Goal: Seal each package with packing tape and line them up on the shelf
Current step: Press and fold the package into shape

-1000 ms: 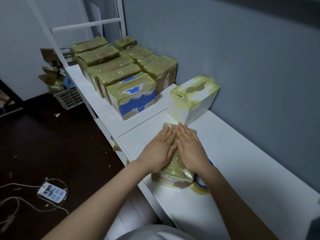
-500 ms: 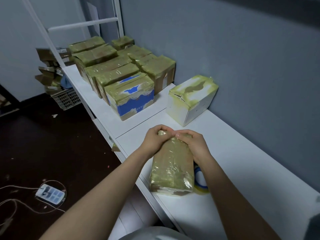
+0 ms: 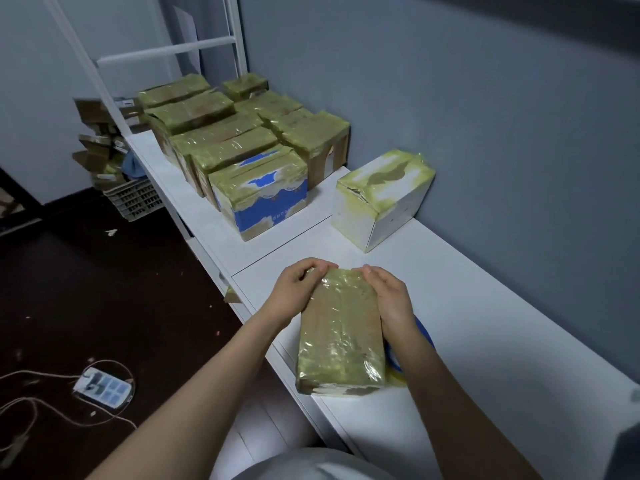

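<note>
A brown box wrapped in yellowish tape lies on the white shelf top in front of me. My left hand grips its far left corner with curled fingers. My right hand grips its far right edge. A roll of tape with a blue core lies just right of the box, mostly hidden by my right wrist. Further back stands a white taped box near the wall. Several taped boxes stand packed together at the far end, with a blue-and-white one nearest me.
The grey wall runs along the right of the shelf. A white metal frame rises at the far end. On the dark floor to the left lie a power strip with cables, a plastic crate and cardboard scraps.
A second ago both hands lay flat on top of the box. They slid to its far end and curled round it, leaving the box top in view.
</note>
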